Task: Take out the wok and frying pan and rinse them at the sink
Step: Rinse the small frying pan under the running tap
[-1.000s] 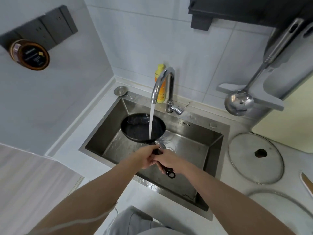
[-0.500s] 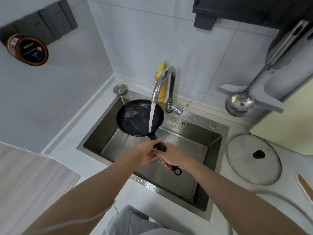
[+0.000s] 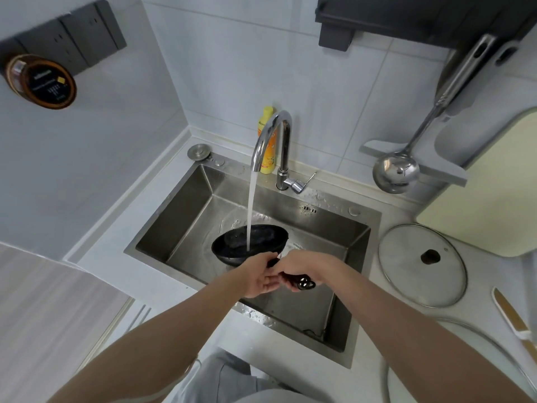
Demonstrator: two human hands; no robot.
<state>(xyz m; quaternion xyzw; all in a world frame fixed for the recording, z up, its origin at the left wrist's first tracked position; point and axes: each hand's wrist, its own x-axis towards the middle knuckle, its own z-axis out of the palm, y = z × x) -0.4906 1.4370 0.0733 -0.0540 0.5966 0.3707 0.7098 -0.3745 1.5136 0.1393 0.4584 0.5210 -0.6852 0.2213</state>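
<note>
Frying pan (image 3: 250, 242) is sitting low in the sink (image 3: 180, 225) at frame centre under the tap (image 3: 271, 135) stream, with both hands wrapping its black handle (image 3: 302, 282): left hand (image 3: 258, 276) nearer the bowl, right hand (image 3: 302, 267) toward the ringed end. It is looking small, rigid and fairly light, but wet and likely slippery, so the handle is seeming the right hold. Writing on the yellow bottle (image 3: 267, 141) and on the round jar (image 3: 40, 81) at upper left is reading too blurred.

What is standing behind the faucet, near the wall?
A yellow bottle stands behind the faucet, against the tiled wall. The faucet's curved neck covers part of its side, so its label cannot be read in full.
</note>
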